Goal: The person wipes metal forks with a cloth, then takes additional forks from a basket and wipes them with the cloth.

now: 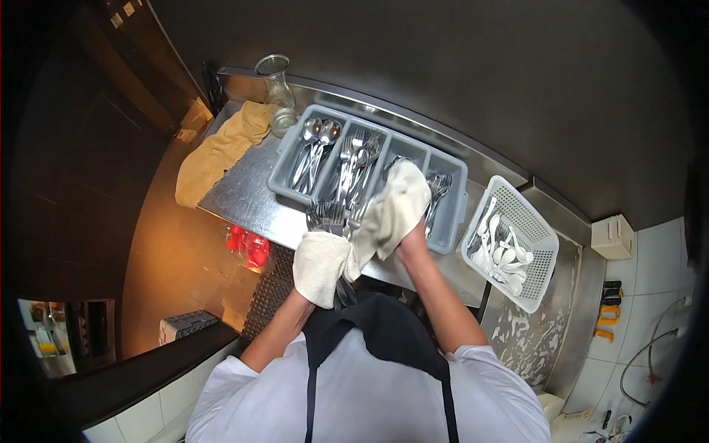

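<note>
My left hand [319, 269], wrapped in a white cloth, is closed around a bunch of forks [326, 215]. Their tines stick out above the cloth and the handles below it. My right hand [413, 242] holds the other part of the white cloth [397, 207], which hides its fingers. It is over the third compartment of a grey cutlery tray [278, 179]. Spoons [317, 144] lie in the tray's left compartment, forks and other cutlery [357, 162] in the second. More cutlery [439, 188] fills part of the right one.
A light grey perforated basket [545, 255] with white spoons stands right of the tray, beside a wet, soapy surface [528, 332]. At the back left are a glass carafe [277, 85] and a tan cloth [225, 151]. A dark wall rises behind the steel counter [247, 184].
</note>
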Action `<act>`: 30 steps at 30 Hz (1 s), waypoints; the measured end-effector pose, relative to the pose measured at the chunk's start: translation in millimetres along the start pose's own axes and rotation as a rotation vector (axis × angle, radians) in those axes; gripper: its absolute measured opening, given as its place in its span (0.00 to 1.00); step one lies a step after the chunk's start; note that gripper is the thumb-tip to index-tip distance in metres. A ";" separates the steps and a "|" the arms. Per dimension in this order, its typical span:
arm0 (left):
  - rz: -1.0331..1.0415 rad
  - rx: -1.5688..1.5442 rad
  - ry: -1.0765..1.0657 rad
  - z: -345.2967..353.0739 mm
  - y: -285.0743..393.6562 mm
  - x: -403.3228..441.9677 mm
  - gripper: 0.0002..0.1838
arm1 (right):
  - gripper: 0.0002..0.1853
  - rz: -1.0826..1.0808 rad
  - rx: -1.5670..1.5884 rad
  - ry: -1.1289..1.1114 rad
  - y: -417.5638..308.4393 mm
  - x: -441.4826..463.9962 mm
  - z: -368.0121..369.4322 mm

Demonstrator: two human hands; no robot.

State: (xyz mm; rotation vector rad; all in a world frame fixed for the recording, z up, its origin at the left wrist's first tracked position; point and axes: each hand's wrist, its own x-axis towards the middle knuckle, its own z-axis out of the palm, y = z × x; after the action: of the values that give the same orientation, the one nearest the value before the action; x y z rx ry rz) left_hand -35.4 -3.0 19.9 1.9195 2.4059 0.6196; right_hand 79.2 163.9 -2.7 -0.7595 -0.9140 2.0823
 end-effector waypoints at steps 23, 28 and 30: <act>-0.109 -0.368 0.204 38.9 -40.7 -23.4 0.09 | 0.11 -0.209 -0.502 -0.133 77.9 -9.8 42.4; -0.056 -0.290 -0.023 30.3 -35.0 -18.0 0.12 | 0.15 0.093 -0.667 -0.268 47.2 45.5 34.6; -0.119 -0.196 -0.114 6.8 -44.9 -17.1 0.13 | 0.12 0.084 -0.765 -0.229 52.0 55.6 5.6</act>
State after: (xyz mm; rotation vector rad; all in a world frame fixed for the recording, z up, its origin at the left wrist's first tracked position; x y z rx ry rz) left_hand -71.5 -24.8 -4.1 1.6750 2.2762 0.6905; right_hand 24.2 181.1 -52.7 -0.9503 -1.8839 1.8950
